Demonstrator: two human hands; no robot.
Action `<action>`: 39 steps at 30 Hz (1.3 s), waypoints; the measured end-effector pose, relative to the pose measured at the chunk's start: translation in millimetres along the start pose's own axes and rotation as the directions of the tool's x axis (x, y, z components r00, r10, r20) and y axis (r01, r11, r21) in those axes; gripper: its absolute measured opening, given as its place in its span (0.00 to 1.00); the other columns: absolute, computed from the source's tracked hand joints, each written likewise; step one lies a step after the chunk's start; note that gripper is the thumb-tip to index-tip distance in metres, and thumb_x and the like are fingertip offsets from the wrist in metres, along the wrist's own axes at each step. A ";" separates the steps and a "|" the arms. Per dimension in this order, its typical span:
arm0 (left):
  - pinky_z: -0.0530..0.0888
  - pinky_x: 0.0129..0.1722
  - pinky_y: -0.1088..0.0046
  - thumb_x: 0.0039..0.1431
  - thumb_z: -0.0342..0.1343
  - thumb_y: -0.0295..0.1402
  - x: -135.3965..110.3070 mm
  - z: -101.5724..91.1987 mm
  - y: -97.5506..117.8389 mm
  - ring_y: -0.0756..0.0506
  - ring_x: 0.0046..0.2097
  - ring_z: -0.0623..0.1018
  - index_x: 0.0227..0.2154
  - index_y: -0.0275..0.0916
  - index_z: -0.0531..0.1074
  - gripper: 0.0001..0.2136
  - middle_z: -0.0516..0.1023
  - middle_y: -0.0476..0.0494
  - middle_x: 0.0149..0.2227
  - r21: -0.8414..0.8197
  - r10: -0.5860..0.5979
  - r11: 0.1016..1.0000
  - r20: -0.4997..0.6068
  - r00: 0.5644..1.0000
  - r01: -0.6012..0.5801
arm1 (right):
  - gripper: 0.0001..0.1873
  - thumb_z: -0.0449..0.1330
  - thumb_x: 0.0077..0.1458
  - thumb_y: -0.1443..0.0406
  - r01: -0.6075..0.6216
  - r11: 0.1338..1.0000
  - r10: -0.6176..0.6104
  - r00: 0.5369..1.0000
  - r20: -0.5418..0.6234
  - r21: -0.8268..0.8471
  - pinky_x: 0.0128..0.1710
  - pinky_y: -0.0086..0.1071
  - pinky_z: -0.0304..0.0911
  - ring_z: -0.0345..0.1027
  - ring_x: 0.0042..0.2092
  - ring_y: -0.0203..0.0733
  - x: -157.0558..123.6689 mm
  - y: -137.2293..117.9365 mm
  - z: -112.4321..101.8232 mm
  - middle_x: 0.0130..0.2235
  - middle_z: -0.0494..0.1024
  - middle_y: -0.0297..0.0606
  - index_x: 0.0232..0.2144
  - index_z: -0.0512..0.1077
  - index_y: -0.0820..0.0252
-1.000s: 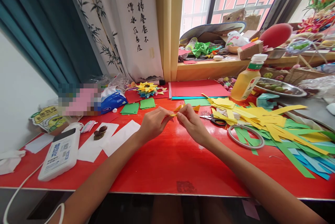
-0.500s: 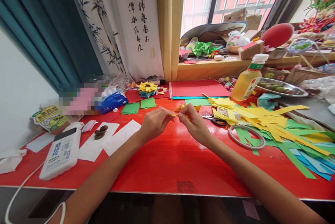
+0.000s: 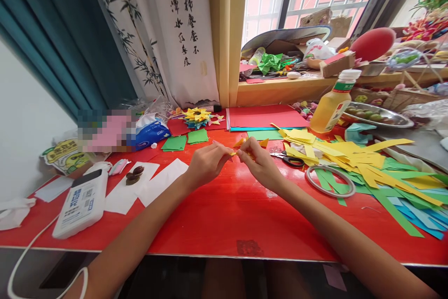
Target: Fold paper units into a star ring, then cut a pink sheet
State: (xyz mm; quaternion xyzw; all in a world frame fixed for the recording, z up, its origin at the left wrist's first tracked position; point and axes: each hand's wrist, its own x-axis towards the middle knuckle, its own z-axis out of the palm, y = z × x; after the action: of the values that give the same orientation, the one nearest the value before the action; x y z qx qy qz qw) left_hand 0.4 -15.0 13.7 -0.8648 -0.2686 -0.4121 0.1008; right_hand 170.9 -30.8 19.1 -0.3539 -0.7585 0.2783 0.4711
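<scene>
Between my two hands, above the middle of the red table, is a small folded piece of yellow paper (image 3: 233, 153). My left hand (image 3: 207, 161) pinches one end of it between thumb and fingers. Its other end is pinched by my right hand (image 3: 258, 161); the fingers hide most of the paper. Just behind my hands lie folded orange-yellow paper pieces (image 3: 263, 142), partly covered. To the right of my right hand rest black-handled scissors (image 3: 293, 161). Farther back sits a layered star-shaped paper ornament (image 3: 198, 117) in yellow and blue.
Yellow paper strips (image 3: 360, 159), a tape roll (image 3: 331, 181) and a juice bottle (image 3: 334, 103) stand on the right. Green paper squares (image 3: 174, 143) and red sheets (image 3: 266, 117) lie behind. At left are a white box-like device (image 3: 81, 203) with a cable and white papers (image 3: 163, 181).
My hands stay nearly in place, still pinching the yellow paper, with only slight finger movement. The camera view shifts very slightly.
</scene>
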 end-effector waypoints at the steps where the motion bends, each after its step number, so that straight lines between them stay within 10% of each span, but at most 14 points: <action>1: 0.70 0.35 0.75 0.57 0.48 0.29 -0.1 0.1 -0.3 0.50 0.34 0.75 0.34 0.38 0.66 0.05 0.75 0.46 0.30 0.002 0.004 1.000 -0.005 1.000 -0.004 | 0.08 0.47 0.56 0.62 -0.008 1.000 0.008 1.000 0.005 0.006 0.28 0.30 0.52 0.56 0.29 0.34 0.5 0.0 -0.1 0.26 0.61 0.31 0.26 0.54 0.57; 12: 0.70 0.35 0.76 0.57 0.47 0.34 0.0 3.8 -1.9 0.50 0.34 0.74 0.36 0.39 0.65 0.06 0.74 0.46 0.33 -0.020 -0.233 0.972 0.086 0.969 0.236 | 0.02 0.47 0.54 0.65 -0.170 0.916 0.167 0.985 0.040 0.363 0.22 0.26 0.46 0.47 0.24 0.30 1.9 0.2 1.4 0.26 0.56 0.28 0.31 0.54 0.56; 24: 0.65 0.21 0.81 0.53 0.49 0.32 6.7 -1.3 1.4 0.53 0.22 0.68 0.36 0.41 0.60 0.07 0.63 0.56 0.20 -0.406 -0.492 0.673 0.379 0.784 0.618 | 0.06 0.48 0.49 0.67 -0.410 0.715 0.355 0.911 0.211 0.567 0.19 0.26 0.40 0.43 0.20 0.28 8.1 9.1 -1.3 0.21 0.57 0.24 0.33 0.55 0.55; 39: 0.61 0.24 0.81 0.57 0.46 0.36 4.7 -2.4 4.2 0.55 0.22 0.65 0.37 0.41 0.71 0.11 0.68 0.53 0.20 -0.172 -0.299 0.920 0.277 0.913 0.353 | 0.04 0.49 0.49 0.66 -0.544 0.596 0.270 0.828 0.491 0.591 0.18 0.24 0.36 0.39 0.18 0.26 4.9 7.6 -6.5 0.19 0.54 0.24 0.31 0.59 0.57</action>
State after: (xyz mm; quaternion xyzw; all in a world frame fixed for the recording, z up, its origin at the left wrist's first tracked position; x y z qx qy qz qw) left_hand 3.6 -17.7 19.0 -0.8574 -0.3731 -0.3402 -0.0993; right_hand 177.4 -21.8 18.5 -0.2551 -0.5587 0.7081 0.3485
